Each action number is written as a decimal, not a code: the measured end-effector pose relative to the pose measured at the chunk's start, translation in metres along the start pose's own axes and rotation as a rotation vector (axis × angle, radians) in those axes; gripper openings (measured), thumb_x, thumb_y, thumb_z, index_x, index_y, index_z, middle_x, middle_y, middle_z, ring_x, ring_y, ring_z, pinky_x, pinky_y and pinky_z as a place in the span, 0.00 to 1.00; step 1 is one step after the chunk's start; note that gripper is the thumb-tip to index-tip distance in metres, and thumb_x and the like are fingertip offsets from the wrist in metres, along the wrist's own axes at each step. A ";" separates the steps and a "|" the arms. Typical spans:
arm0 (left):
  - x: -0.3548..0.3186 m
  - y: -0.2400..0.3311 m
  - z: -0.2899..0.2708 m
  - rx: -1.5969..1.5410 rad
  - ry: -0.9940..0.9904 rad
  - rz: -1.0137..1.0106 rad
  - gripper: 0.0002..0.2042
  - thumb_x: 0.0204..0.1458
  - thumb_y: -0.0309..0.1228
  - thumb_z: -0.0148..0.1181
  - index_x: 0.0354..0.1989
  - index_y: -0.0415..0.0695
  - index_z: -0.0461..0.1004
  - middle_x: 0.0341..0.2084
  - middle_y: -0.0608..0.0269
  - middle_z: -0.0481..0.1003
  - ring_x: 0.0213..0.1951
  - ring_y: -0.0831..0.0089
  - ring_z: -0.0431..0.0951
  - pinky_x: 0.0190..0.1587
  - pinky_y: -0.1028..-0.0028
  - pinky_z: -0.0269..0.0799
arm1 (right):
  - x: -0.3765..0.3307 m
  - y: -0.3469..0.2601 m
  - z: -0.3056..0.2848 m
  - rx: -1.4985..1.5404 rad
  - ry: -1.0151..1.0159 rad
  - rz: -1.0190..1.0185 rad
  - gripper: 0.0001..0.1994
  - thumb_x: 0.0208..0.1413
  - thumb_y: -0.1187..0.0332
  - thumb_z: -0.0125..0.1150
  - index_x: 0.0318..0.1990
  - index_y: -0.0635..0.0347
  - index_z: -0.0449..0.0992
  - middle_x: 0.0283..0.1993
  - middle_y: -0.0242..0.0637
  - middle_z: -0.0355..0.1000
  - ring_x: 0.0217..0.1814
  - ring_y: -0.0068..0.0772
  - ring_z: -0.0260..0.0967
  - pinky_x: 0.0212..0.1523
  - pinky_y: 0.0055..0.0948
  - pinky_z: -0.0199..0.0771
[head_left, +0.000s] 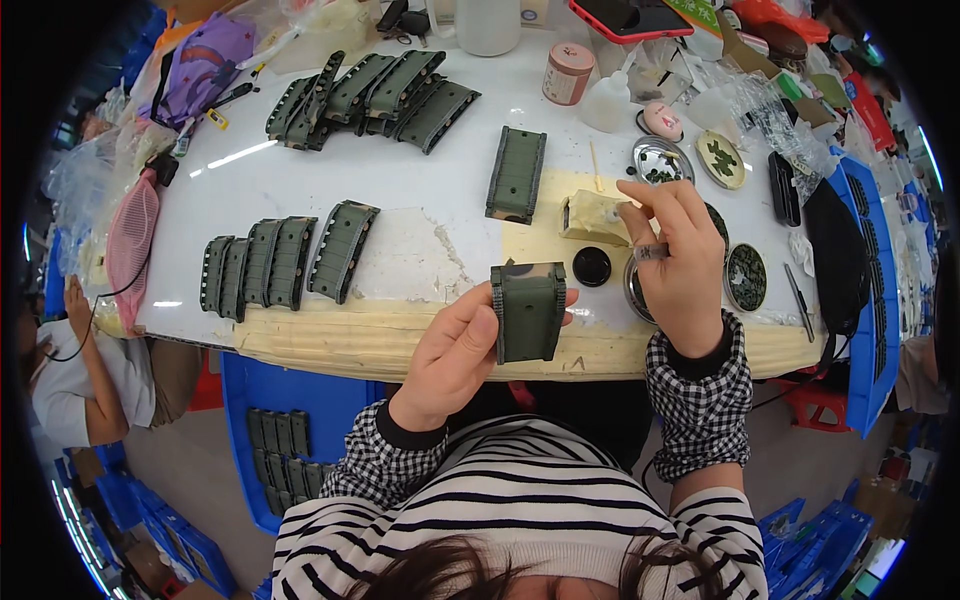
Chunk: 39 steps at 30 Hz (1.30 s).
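The person's left hand (455,355), low in the middle of the frame, is clamped around a green ridged plastic part (528,310), thumb on its near side and fingers behind it, holding it upright just over the front edge of the white table (420,170). The right hand (675,265), right of centre, has its fingertips pinched together on a small yellowish sponge block (592,217). A small black round cap (591,266) lies on the table between the two hands. Another green part (517,174) lies alone above centre; a row of the same parts (280,262) sits at the left, and a heap of them (370,95) at the upper left. Small round dishes (745,276) stand at the right.
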<state>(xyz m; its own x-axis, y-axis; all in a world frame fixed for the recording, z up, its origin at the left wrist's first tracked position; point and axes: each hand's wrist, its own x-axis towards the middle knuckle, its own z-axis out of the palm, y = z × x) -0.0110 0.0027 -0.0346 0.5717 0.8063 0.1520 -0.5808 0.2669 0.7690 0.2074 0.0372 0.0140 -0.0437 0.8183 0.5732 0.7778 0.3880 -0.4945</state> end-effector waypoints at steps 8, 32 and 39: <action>-0.009 0.002 0.003 0.147 0.054 -0.018 0.23 0.67 0.36 0.37 0.64 0.32 0.56 0.55 0.52 0.69 0.55 0.72 0.70 0.58 0.74 0.63 | -0.017 -0.042 -0.018 0.218 -0.104 -0.315 0.17 0.40 0.77 0.71 0.43 0.59 0.80 0.27 0.33 0.65 0.23 0.27 0.64 0.21 0.25 0.64; -0.007 0.032 0.005 0.170 0.362 -0.050 0.28 0.60 0.36 0.52 0.64 0.35 0.54 0.48 0.53 0.71 0.42 0.74 0.75 0.40 0.77 0.75 | -0.027 -0.049 -0.032 0.092 -0.014 -0.130 0.18 0.38 0.76 0.73 0.42 0.60 0.80 0.28 0.34 0.69 0.24 0.31 0.67 0.24 0.27 0.67; -0.011 0.048 -0.036 1.512 0.622 0.201 0.27 0.41 0.24 0.69 0.53 0.36 0.67 0.41 0.57 0.71 0.41 0.71 0.73 0.45 0.74 0.69 | -0.033 -0.037 -0.035 0.058 -0.096 -0.125 0.13 0.40 0.79 0.70 0.37 0.61 0.80 0.23 0.36 0.69 0.21 0.29 0.65 0.20 0.24 0.63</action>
<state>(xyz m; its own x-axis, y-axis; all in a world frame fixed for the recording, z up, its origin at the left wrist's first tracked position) -0.0661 0.0259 -0.0216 0.0389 0.9368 0.3477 0.6578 -0.2860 0.6968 0.2018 -0.0189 0.0363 -0.2000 0.7977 0.5689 0.7248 0.5112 -0.4619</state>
